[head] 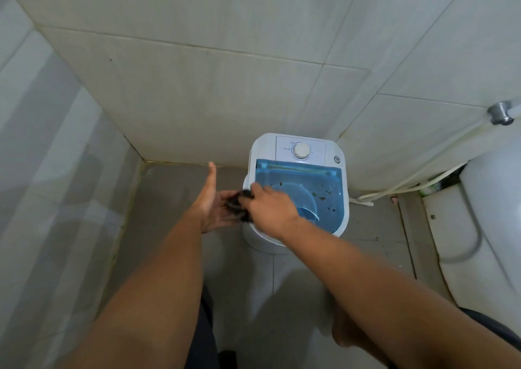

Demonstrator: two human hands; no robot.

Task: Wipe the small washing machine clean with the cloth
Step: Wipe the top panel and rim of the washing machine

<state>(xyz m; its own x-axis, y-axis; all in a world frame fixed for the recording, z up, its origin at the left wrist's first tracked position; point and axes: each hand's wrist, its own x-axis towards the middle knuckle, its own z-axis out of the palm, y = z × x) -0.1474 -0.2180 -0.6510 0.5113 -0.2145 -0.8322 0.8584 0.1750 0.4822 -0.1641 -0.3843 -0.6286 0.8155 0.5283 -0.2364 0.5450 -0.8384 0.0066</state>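
So we've got the small washing machine (296,188) sitting on the floor, backed up against the tiled wall (197,86), and everything else is easiest to place off that. To the machine's right there's a white toilet (485,213) with a hose (408,182) running along the wall toward it.

The blue lid (315,194) on top of the machine has dark specks scattered toward its right side, so our guess is the wiping has barely got going over there.

Both our arms reach down to the machine's left front edge. The left hand (210,202) is held flat just beside the machine, palm up and thumb sticking out, fingers relaxed, probably cupped there to catch whatever gets swept off the lid. The right hand (267,205) is over the lid's left edge, knuckles up, fingers curled down onto the dark cloth (242,203), which is bunched between the two hands right at the rim. It's blurry, so how tight that grip is we can't say.
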